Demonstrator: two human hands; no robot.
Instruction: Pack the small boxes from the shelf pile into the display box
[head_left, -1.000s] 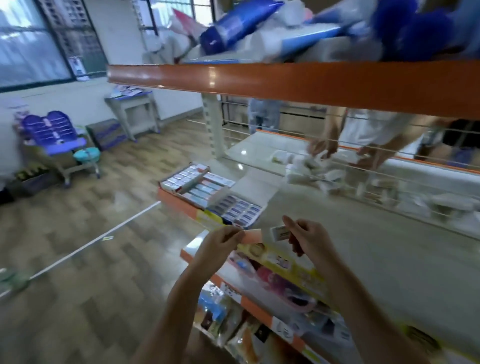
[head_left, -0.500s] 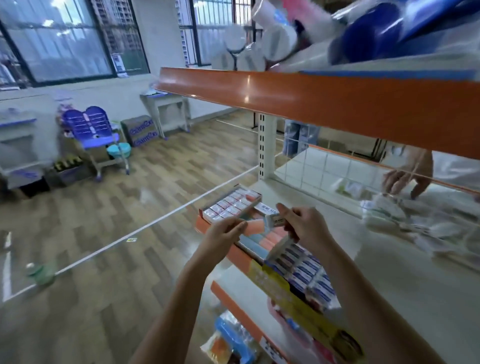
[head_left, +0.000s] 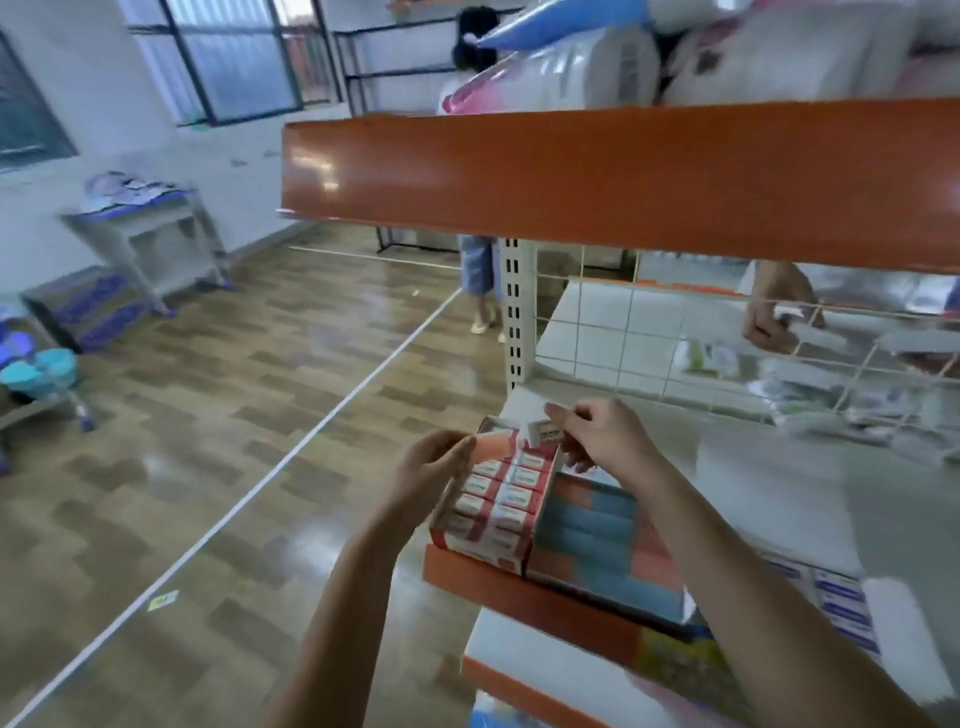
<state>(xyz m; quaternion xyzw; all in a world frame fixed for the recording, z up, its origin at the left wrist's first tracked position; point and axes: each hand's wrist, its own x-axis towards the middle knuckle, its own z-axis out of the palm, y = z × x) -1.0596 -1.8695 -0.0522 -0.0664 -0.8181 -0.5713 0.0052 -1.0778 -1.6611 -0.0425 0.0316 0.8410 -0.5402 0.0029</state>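
- My right hand (head_left: 602, 441) is pinching a small white cardboard box (head_left: 545, 432) between thumb and fingertips, holding it over the far end of the open red-and-white display box (head_left: 480, 545).
- My left hand (head_left: 434, 470) is cupping the display box's left wall, fingers curled against its raised orange flap.
- The display box is sitting at the front corner of the grey shelf (head_left: 779, 488), two rows of small boxes filling it.
- A flat blue-and-orange carton (head_left: 597, 545) is lying just beside it.

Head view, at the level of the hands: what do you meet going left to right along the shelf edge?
Left hand → display box of small red-and-white boxes → small box pinched in the right hand, above the display box's far end → blue and orange carton beside the display box.
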